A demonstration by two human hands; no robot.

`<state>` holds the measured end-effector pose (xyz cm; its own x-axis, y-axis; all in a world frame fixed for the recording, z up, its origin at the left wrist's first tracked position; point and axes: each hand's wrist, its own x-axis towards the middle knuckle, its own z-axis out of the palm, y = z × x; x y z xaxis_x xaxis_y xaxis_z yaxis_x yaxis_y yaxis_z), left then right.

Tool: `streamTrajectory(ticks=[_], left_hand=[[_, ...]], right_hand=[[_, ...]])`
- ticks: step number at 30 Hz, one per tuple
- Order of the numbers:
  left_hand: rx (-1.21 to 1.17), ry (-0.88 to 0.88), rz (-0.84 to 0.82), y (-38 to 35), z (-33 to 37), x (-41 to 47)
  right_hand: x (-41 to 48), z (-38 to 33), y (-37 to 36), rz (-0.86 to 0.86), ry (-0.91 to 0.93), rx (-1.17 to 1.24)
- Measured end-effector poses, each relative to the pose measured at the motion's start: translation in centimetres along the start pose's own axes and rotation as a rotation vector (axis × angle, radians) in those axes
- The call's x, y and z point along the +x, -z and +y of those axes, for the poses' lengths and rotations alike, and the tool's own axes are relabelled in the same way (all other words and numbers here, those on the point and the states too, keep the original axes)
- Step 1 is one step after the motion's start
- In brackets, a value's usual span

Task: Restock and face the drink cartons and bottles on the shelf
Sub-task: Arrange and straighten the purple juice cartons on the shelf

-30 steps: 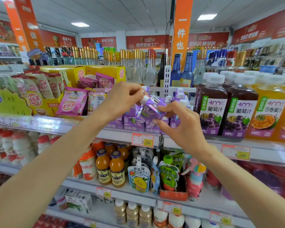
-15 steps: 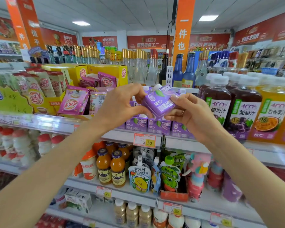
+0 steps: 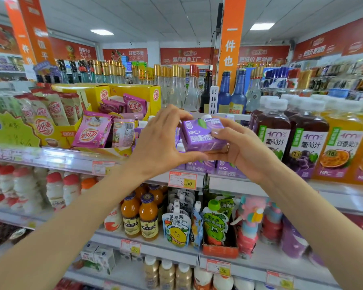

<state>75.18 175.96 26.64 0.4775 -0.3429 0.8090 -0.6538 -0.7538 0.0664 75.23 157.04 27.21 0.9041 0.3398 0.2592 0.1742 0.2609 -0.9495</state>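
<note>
A small purple juice carton is held in the air, tilted, its printed front toward me, in front of the upper shelf. My left hand grips its left side, thumb under it and fingers curled over the top edge. My right hand holds its right side, fingers along the front and beneath. Directly behind and below, a row of matching purple cartons stands on the shelf, mostly hidden by my hands.
Large grape and passion-fruit juice bottles stand right of the cartons. Pink snack pouches in yellow display boxes sit to the left. Glass bottles line the top behind. Lower shelves hold orange bottles, spouted pouches and white yoghurt bottles. A 2.50 price tag hangs below.
The carton has been turned in both hands from a slanted, cap-up angle until its front label faces me. It sits slightly higher and to the right.
</note>
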Motion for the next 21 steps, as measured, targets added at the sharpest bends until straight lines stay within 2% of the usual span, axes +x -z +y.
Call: streamTrajectory(ticks=[3,6,12,16,19,21], left_hand=[[-0.002,-0.027,0.11,-0.2,0.2,0.1],[-0.065,-0.07,0.113,0.0,0.0,0.0],[-0.173,-0.143,0.05,0.7,-0.4,0.0],[-0.178,-0.178,-0.065,1.6,-1.0,0.0],[-0.176,-0.124,-0.139,2.2,-1.2,-0.1],[-0.263,0.071,-0.115,2.2,-0.6,0.1]], right_hand=[[-0.1,-0.2,0.1,0.027,0.001,-0.012],[-0.1,-0.5,0.5,0.047,-0.001,-0.071],[-0.3,-1.2,1.0,-0.038,0.055,-0.29],[-0.3,-1.7,1.4,-0.009,0.144,-0.413],[-0.2,-1.7,1.8,0.063,0.275,-0.643],[-0.1,-1.6,1.8,0.073,0.357,-0.743]])
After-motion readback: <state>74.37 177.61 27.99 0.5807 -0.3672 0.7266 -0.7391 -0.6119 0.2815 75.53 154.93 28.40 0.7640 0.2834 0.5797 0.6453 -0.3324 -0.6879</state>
